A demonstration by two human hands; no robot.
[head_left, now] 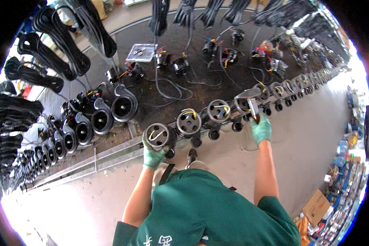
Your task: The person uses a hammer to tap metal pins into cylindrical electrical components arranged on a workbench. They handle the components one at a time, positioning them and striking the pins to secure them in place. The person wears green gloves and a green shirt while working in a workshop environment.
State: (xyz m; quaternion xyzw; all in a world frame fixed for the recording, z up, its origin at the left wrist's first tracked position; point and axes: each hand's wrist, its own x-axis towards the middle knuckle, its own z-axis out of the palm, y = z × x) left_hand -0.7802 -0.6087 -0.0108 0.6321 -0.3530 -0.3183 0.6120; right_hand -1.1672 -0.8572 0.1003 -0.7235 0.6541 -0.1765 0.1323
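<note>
My left hand, in a green glove, grips the lower edge of a round black motor housing with yellow and white wires inside. It is the nearest unit in a long curved row of like housings along the bench edge. My right hand, also gloved in green, holds a grey power tool against another housing farther right in the row.
Black snail-shaped blower casings line the bench at left. Coiled black cables hang above them. Loose wired parts and a small metal tray lie on the dark bench. Cardboard boxes stand on the floor at right.
</note>
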